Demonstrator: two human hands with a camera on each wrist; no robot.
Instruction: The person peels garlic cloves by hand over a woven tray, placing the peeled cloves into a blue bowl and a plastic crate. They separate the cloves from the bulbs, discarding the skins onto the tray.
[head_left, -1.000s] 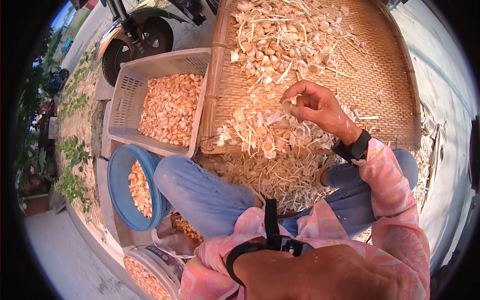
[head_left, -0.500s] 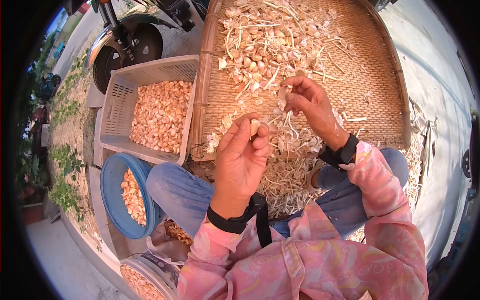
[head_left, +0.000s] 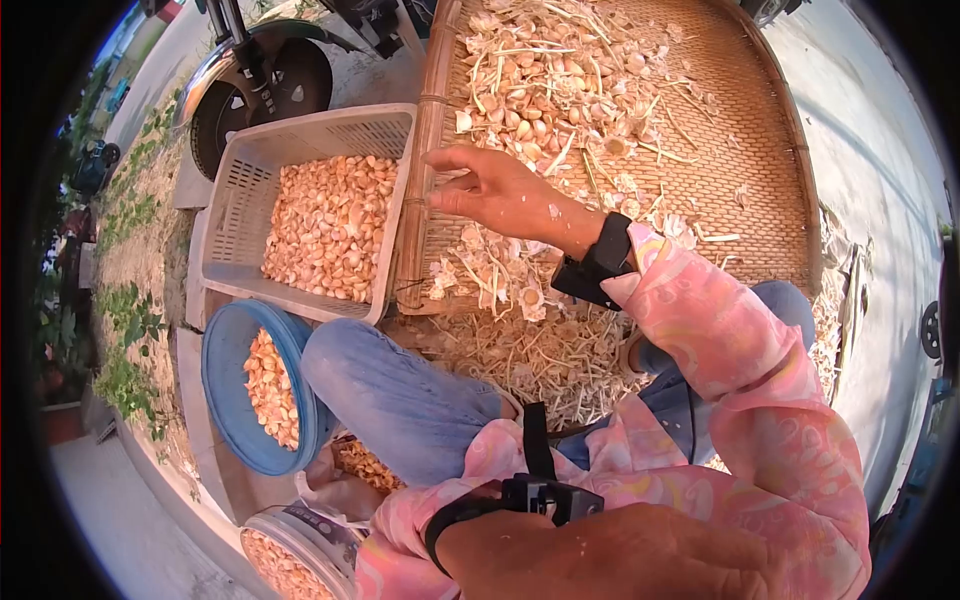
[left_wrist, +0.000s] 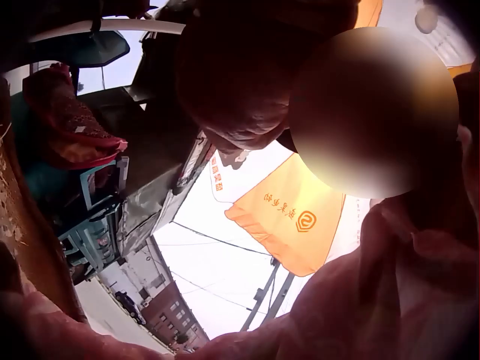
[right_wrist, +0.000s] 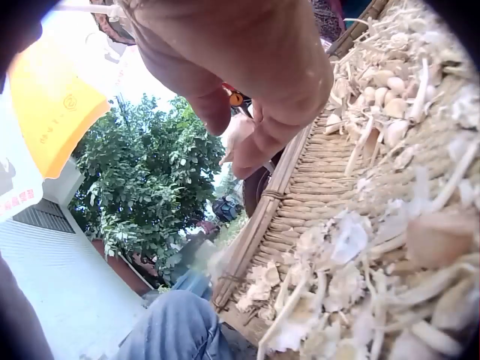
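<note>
Head view: the right hand (head_left: 500, 195) reaches over the left side of a woven bamboo tray (head_left: 740, 220), its fingers pointing towards a pale plastic crate (head_left: 240, 190). Thumb and forefinger are loosely bent, their tips standing apart. Seen from the right wrist, a pale patch shows between thumb and fingers, too unclear to name. The left hand (head_left: 620, 550) is close to the camera, low in the head view, with its back and wrist uppermost; its fingers are hidden, and the left wrist view is too dark to tell whether they are spread or pinching something.

Garlic cloves (head_left: 530, 110) lie heaped at the far part of the tray, mixed with dry stalks and papery skins. A second litter of garlic skins (head_left: 500, 270) lies along the near edge, below the right hand. The crate stands just beside the tray and holds a broad layer of cloves. Nearer the person, a blue tub (head_left: 225, 390) with more cloves stands tilted beside the left knee (head_left: 340, 365), and a round bucket (head_left: 300, 525), also holding cloves, is at the lower left. Stalks and skins cover the ground between the legs. Beyond the crate stands a motorcycle wheel (head_left: 210, 125).
</note>
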